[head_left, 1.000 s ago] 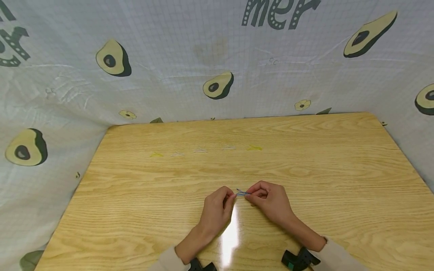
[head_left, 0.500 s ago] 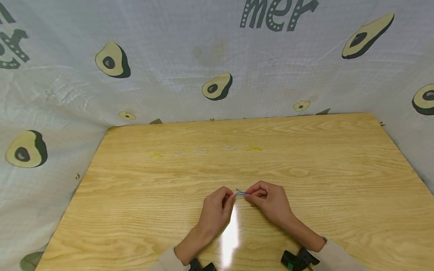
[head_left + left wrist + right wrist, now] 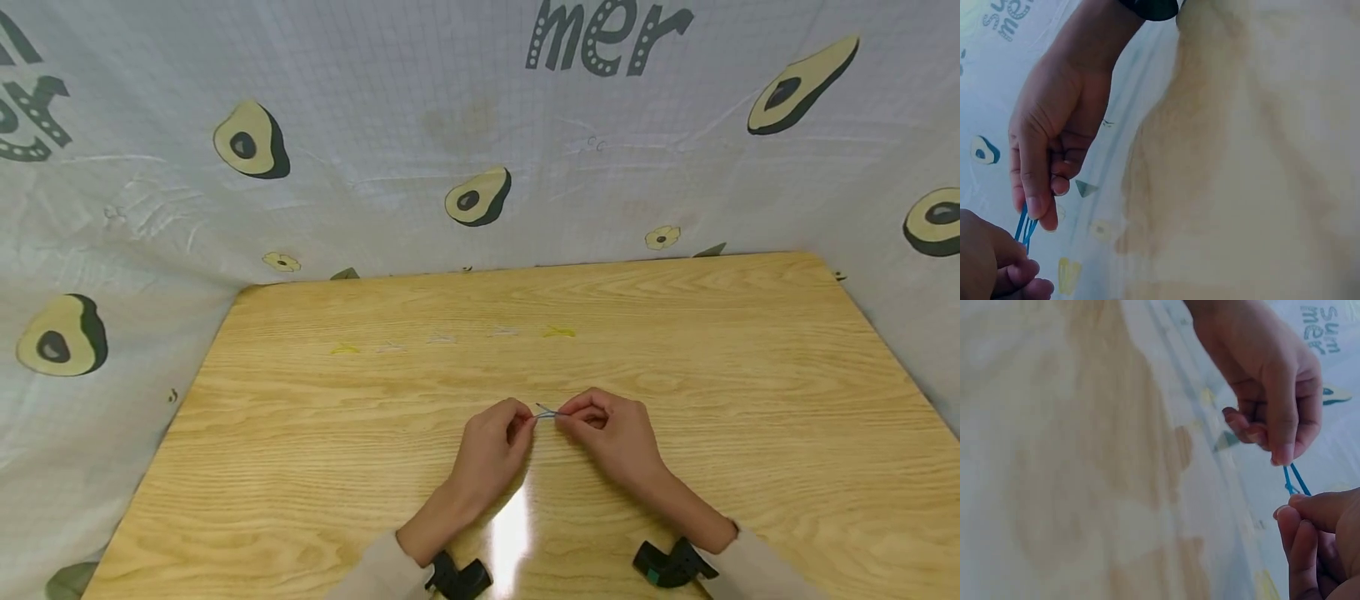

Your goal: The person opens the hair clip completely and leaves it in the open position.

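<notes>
Between my two hands a thin blue string point(image 3: 547, 414) is stretched in a small loop with a loose end sticking up. Thumb and fingertips of my left hand point(image 3: 491, 442) pinch its left end. On the other side, my right hand point(image 3: 615, 437) pinches the right end, a short gap from the left fingertips. The right wrist view shows a small knot and two strands in the blue string point(image 3: 1297, 478). Several strands run side by side between the fingertips in the left wrist view. The parts of the string inside both pinches are hidden.
Toward the back of the wooden table point(image 3: 712, 333) lies a row of small crossed strands: a yellow one point(image 3: 345, 349) at the left end, white ones point(image 3: 441, 338) between, another yellow strand point(image 3: 559, 332) at the right. A printed avocado cloth point(image 3: 375, 167) hangs behind.
In the last half second both hands, with the string between them, have shifted slightly right and away from me. Both pinches stay on the string, and the row of strands looks the same.
</notes>
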`<action>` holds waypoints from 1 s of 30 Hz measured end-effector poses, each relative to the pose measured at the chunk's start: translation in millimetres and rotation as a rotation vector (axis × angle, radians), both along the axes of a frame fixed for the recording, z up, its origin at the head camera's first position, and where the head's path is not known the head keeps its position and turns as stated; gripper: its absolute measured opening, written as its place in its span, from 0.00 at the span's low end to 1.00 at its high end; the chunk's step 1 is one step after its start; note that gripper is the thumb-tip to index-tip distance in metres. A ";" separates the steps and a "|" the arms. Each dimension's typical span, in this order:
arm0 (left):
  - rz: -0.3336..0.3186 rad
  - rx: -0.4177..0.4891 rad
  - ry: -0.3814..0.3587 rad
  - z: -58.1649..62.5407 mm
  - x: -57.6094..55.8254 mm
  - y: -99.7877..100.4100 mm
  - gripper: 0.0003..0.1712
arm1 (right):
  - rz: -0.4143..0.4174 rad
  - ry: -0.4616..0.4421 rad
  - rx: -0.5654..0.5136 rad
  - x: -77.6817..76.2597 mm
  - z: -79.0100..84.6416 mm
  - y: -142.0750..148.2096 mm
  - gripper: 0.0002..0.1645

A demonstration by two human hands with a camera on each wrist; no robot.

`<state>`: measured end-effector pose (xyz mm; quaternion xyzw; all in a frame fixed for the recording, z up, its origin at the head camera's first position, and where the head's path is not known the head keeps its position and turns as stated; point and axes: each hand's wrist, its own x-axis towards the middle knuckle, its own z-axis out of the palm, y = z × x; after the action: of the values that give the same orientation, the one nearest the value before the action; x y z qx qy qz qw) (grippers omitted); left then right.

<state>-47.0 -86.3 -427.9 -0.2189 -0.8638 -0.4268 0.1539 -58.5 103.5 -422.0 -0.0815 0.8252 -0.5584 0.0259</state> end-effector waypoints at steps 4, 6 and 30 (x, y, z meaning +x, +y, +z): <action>-0.004 0.009 0.039 2.5 -12.4 12.3 0.07 | -0.035 0.063 0.022 -7.4 1.2 10.8 0.04; -0.001 0.014 0.046 2.3 -19.2 19.1 0.06 | -0.055 0.096 0.051 -12.1 1.0 16.8 0.05; 0.218 -0.149 0.000 -15.3 -78.1 98.0 0.03 | -0.258 0.222 0.216 -69.4 -15.4 66.8 0.06</action>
<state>-125.1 11.7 -443.2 -0.1344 -0.9118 -0.3423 0.1829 -128.0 170.2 -437.4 -0.0327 0.8817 -0.4529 -0.1283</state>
